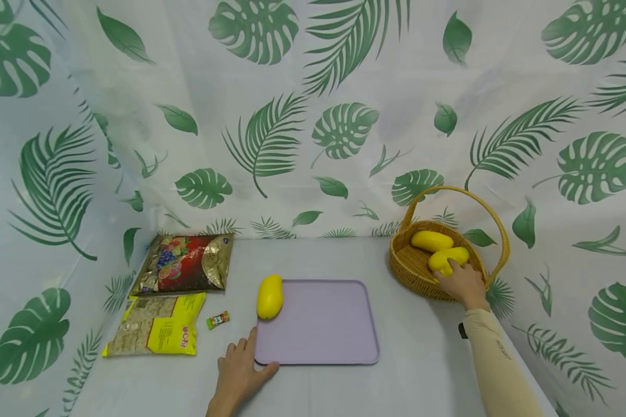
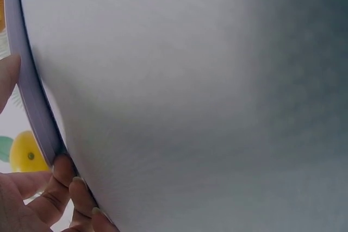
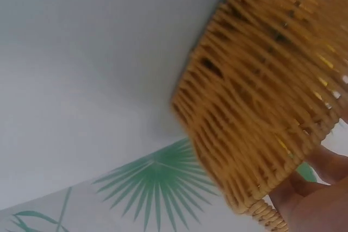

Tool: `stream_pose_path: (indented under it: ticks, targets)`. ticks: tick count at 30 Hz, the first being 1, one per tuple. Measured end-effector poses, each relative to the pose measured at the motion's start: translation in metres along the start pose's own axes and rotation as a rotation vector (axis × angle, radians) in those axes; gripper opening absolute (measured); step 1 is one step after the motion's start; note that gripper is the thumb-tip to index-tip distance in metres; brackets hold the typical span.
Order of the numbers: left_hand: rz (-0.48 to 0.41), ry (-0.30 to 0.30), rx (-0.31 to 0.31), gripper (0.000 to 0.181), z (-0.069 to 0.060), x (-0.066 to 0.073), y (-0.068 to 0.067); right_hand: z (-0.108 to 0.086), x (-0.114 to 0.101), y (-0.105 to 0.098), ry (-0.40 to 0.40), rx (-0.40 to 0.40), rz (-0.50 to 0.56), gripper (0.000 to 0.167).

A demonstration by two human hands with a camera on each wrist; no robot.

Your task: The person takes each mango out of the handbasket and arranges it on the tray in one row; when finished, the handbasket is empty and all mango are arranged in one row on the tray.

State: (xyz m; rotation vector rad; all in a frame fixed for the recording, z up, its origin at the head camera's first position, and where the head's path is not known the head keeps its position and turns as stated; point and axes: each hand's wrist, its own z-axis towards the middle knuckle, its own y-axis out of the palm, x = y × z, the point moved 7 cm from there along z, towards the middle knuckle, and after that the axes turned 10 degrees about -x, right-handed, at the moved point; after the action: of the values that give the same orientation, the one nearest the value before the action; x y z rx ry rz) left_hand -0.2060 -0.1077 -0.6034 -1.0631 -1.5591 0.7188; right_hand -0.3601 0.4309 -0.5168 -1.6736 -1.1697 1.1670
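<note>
In the head view, my right hand point(image 1: 464, 284) reaches over the near rim of a wicker basket point(image 1: 417, 284) and grips a yellow mango point(image 1: 451, 258) inside it. Another mango point(image 1: 430, 240) lies just behind that one. The right wrist view shows the basket's woven side point(image 3: 255, 96), with part of the hand at its rim; the fingertips are hidden there. My left hand point(image 1: 239, 370) rests at the near left corner of a purple tray point(image 1: 318, 324), thumb along the front edge and fingers by the left edge. A third mango point(image 1: 269, 296) lies at the tray's far left corner.
Left of the tray lie a red and gold bag point(image 1: 188, 263), a yellow packet point(image 1: 159, 327) and a small green and orange wrapper point(image 1: 218, 319). The basket's tall handle point(image 1: 469, 194) arches over it. Leaf-printed cloth point(image 1: 318, 145) surrounds the white table point(image 1: 334, 388).
</note>
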Motion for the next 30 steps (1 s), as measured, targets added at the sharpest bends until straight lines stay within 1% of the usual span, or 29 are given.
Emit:
stream_pose_path:
  ticks: [4,10,16,19,25,30]
  targets:
    - [0.004,0.003,0.006,0.101,-0.002,-0.001,0.0,0.0,0.002,0.002,-0.014,-0.01,0.004,0.081]
    - [-0.001,-0.002,0.009,0.101,-0.002,-0.001,0.0,0.005,0.009,0.005,0.004,-0.019,0.029,0.082]
    - [-0.009,0.002,0.011,0.101,0.0,0.0,0.0,0.009,0.015,0.006,0.018,-0.037,0.036,0.088]
    - [-0.011,-0.001,0.007,0.101,0.0,-0.001,0.001,0.009,0.016,0.006,0.026,-0.065,0.055,0.089]
    - [-0.009,-0.008,-0.006,0.102,-0.002,0.0,0.002,0.011,0.021,0.01,0.072,-0.135,0.085,0.094]
    - [-0.013,-0.003,0.008,0.101,0.0,0.001,-0.001,0.015,0.019,0.008,0.06,-0.136,0.086,0.099]
